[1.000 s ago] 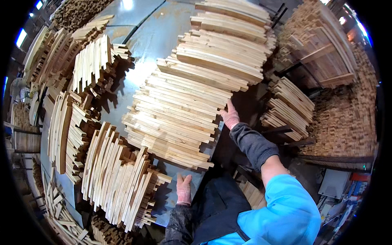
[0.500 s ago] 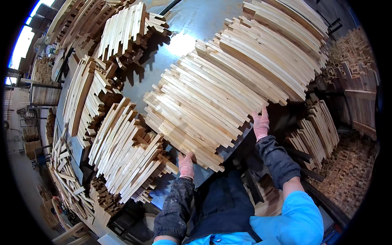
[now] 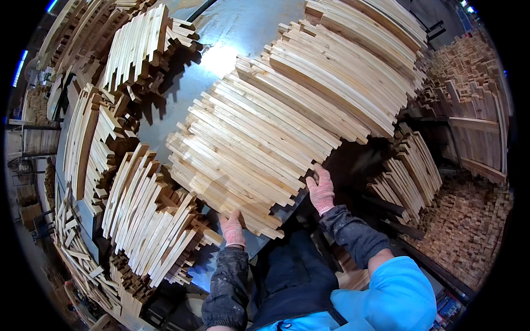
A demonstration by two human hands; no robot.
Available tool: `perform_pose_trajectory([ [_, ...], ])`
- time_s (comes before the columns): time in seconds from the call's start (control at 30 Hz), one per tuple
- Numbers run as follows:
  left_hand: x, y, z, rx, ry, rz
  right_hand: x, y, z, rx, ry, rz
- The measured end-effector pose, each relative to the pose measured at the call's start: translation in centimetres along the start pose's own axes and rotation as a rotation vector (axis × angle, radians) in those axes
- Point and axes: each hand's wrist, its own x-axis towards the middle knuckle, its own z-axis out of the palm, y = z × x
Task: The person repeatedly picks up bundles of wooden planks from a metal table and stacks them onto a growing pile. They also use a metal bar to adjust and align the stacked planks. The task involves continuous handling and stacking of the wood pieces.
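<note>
Left grip point(image 3: 232, 230) meets edge of slats point(image 3: 248, 144) (tabletop point(image 3: 182, 91) showing beyond).

Clad in a dark apron point(image 3: 298, 270), navy to black, worn over a light-blue top point(image 3: 356, 311). Fitted, left of the apron, with a charcoal left sleeve cover point(image 3: 227, 289), pale-specked and creased, meeting a pink-and-white knit left glove point(image 3: 232, 230). Fitted, right of the apron, with a matching right sleeve cover point(image 3: 353, 234), stopping short of a loose blue sleeve point(image 3: 397, 292), and a similar right glove point(image 3: 321, 191).
</note>
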Motion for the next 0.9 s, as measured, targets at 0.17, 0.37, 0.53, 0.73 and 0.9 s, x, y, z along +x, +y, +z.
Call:
perform_pose_trajectory([
  [0.17,2.4,-1.3,-0.1,0.015,0.026,0.165,6.7,-4.3,-3.2,-0.416,-0.041,-0.317],
  [0.37,-0.7,2.3,0.9,0.029,-0.004,0.095,11.2,-5.1,-3.0,-0.730,-0.115,-0.614],
  [0.53,0.8,-0.5,-0.2,0.137,0.043,0.196,12.6,-13.0,5.6,-0.492,-0.347,-0.767],
  [0.73,1.4,-1.3,0.1,0.165,0.088,0.251,17.0,-24.1,20.9,-0.611,-0.621,-0.913],
  [0.9,-0.4,1.6,0.5,0.189,0.074,0.170,19.9,-27.7,31.4,-0.839,-0.683,-0.870],
])
